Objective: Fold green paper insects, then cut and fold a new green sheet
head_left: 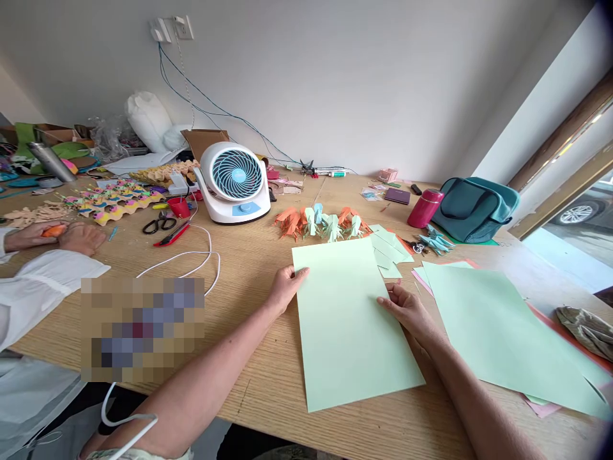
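A pale green sheet of paper (347,319) lies flat on the wooden table (249,268) in front of me. My left hand (286,285) grips its left edge near the top, thumb on the sheet. My right hand (407,310) rests on its right edge with the fingers laid over the paper. A second, larger pale green sheet (493,332) lies to the right on pink and orange sheets.
Folded orange and mint paper figures (320,223) stand behind the sheet, with cut mint strips (387,249). A white desk fan (234,182), scissors (160,223), a pink bottle (424,207) and a teal bag (476,207) sit further back. Another person's hands (57,236) work at the left.
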`<state>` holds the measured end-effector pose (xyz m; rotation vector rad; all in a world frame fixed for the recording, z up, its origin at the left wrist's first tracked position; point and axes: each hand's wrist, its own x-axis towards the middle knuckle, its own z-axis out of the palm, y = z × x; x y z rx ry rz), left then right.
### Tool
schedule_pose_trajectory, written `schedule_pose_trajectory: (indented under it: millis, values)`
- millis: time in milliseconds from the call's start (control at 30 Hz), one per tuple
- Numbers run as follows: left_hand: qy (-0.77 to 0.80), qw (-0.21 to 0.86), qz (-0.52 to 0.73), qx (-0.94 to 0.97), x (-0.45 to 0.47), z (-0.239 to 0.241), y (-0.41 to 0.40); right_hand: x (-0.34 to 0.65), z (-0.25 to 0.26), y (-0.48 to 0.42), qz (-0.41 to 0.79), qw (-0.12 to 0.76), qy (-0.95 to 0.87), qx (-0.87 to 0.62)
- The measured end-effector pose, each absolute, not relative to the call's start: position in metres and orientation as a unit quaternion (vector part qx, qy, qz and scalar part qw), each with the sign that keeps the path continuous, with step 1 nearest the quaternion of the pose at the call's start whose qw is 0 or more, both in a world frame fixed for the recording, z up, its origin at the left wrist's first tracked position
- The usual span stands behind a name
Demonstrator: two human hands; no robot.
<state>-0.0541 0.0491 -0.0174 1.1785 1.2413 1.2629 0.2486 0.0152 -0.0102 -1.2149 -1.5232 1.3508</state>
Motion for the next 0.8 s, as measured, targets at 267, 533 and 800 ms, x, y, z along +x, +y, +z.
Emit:
schedule_pose_trajectory:
  millis: [267,533,800]
  values:
    - [0.496,0.457,0.539,0.504,-0.056,-0.025,0.053,0.249,-0.016,0.017,0.423,0.394,-0.629,-0.520]
    - [0.497,0.391,0.508,0.585,-0.061,-0.026,0.058,0.255,-0.023,0.017,0.386,0.391,-0.653,-0.522]
    - [0.549,0.391,0.489,0.554,-0.064,-0.026,0.060,0.275,-0.011,0.011,0.508,0.355,-0.614,-0.489]
